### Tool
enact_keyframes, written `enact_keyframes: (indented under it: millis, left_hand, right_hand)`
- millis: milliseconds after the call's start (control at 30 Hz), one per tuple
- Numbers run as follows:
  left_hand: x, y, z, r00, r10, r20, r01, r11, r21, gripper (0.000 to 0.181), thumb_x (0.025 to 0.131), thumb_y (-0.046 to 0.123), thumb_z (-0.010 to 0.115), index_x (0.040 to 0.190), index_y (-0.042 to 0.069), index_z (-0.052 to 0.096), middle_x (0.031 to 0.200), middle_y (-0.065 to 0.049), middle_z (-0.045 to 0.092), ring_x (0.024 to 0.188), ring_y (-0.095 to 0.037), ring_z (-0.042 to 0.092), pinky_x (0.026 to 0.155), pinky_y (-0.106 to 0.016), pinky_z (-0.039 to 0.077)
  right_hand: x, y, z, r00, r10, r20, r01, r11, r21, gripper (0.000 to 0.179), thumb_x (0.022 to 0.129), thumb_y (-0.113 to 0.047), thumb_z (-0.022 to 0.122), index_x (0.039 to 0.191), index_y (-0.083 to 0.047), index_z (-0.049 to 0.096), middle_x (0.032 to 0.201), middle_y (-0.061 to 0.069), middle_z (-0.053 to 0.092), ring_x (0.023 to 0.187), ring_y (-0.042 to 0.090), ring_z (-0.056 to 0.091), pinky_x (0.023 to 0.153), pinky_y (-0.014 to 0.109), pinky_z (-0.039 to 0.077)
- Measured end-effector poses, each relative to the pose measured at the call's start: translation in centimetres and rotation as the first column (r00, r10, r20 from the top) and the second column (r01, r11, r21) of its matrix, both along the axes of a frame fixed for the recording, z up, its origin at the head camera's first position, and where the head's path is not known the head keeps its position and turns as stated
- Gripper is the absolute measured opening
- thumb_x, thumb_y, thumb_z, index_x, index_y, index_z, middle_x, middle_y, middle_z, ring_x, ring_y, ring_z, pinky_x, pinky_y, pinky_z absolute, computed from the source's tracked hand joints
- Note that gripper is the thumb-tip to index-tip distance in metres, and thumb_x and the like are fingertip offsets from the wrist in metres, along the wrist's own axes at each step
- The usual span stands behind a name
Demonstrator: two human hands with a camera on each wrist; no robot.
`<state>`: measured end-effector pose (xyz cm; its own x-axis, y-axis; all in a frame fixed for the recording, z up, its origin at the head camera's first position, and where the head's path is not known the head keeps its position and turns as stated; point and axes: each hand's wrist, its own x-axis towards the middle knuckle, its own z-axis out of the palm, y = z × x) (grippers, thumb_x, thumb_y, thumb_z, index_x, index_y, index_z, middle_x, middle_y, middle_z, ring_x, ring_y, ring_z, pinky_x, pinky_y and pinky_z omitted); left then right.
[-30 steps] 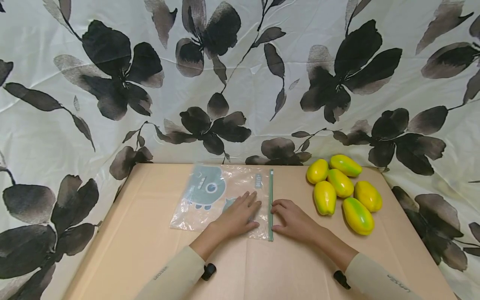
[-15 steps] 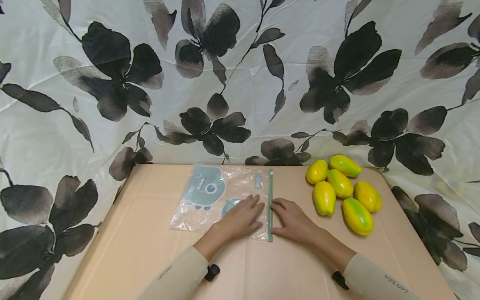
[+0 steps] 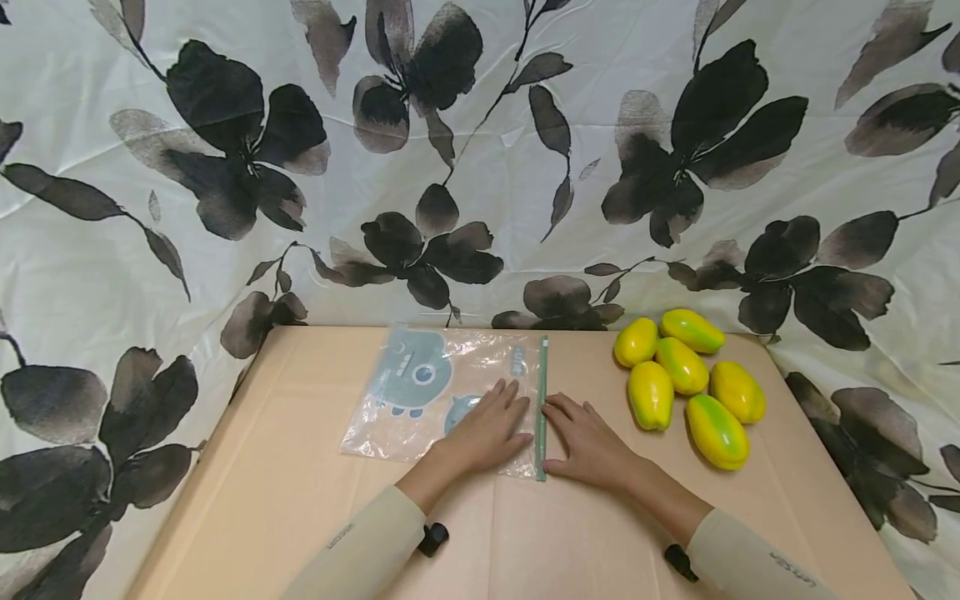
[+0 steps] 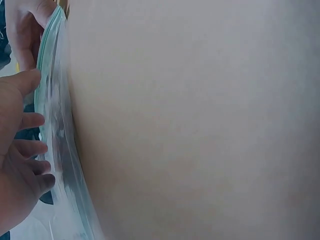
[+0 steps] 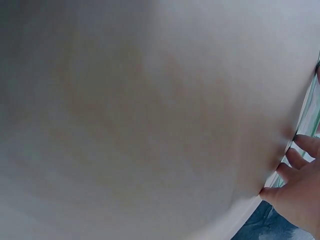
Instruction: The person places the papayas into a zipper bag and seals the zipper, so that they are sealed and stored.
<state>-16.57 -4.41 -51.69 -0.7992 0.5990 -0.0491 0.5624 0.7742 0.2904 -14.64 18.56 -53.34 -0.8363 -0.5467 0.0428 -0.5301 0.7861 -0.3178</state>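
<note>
A clear zip bag with blue cartoon monster prints lies flat, its green zip strip along the right side. My left hand rests on the bag near the strip, fingers spread. In the left wrist view the left hand has its fingertips on the plastic. My right hand is just right of the strip, its fingertips and thumb spaced apart at the strip's edge. The right wrist view shows the right hand with fingertips down on the table surface beside the bag's edge.
Several yellow-green mango-like fruits lie in a cluster on the right of the tan tabletop. A white cloth with dark flower prints hangs behind the table and surrounds it.
My left hand has slid a little to the right over the bag, closer to the green strip. My right hand stays nearly in place, and the bag and fruits have not moved.
</note>
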Motion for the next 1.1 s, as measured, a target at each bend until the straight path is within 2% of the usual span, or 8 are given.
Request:
enact_keyframes:
  millis: [300,567,700,867,1100]
  left_hand:
    - [0.0,0.8,-0.2,0.996,0.068,0.049,-0.068,0.998,0.005,0.074,0.102,0.058,0.052,0.156,0.008,0.043,0.168,-0.023,0.025,0.156,-0.045,0.022,0.126,-0.055,0.024]
    - [0.0,1.2,-0.4,0.991,0.114,0.068,-0.114,0.993,-0.005,0.084,0.097,0.065,0.055,0.156,0.006,0.043,0.169,-0.023,0.025,0.157,-0.044,0.02,0.126,-0.055,0.024]
    - [-0.1,1.4,-0.3,0.989,0.129,0.076,-0.129,0.992,-0.001,0.085,0.094,0.063,0.058,0.155,0.006,0.044,0.168,-0.023,0.027,0.157,-0.045,0.021,0.126,-0.056,0.024]
    - [-0.4,1.4,-0.2,0.989,0.138,0.047,-0.138,0.99,-0.01,0.083,0.09,0.056,0.066,0.152,0.006,0.047,0.166,-0.024,0.031,0.155,-0.046,0.026,0.124,-0.057,0.028]
    - [-0.5,1.8,-0.5,0.989,0.138,0.048,-0.138,0.99,-0.015,0.085,0.088,0.055,0.069,0.152,0.005,0.046,0.166,-0.024,0.031,0.154,-0.046,0.027,0.124,-0.057,0.029]
  right_hand:
    - [0.1,0.0,0.0,1.0,-0.004,0.029,0.004,1.0,-0.007,0.091,0.084,-0.059,0.076,0.151,-0.003,0.049,0.157,0.014,0.044,0.145,0.034,0.043,0.114,0.072,0.034]
    - [0.1,0.0,0.0,0.999,-0.008,0.042,0.008,1.0,-0.005,0.091,0.084,-0.059,0.077,0.15,-0.003,0.049,0.157,0.014,0.043,0.145,0.035,0.042,0.113,0.073,0.033]
    - [0.1,-0.1,0.1,0.999,-0.016,0.05,0.016,1.0,0.001,0.092,0.084,-0.06,0.076,0.151,-0.003,0.048,0.158,0.014,0.042,0.145,0.035,0.043,0.114,0.072,0.033]
    - [0.0,-0.3,0.2,0.998,-0.021,0.053,0.021,1.0,0.0,0.093,0.085,-0.064,0.074,0.153,-0.005,0.047,0.158,0.013,0.042,0.145,0.034,0.043,0.114,0.072,0.032]
    - [0.0,-0.1,-0.1,0.998,-0.025,0.055,0.025,1.0,0.016,0.095,0.084,-0.066,0.072,0.153,-0.006,0.047,0.158,0.013,0.042,0.145,0.033,0.043,0.115,0.072,0.032]
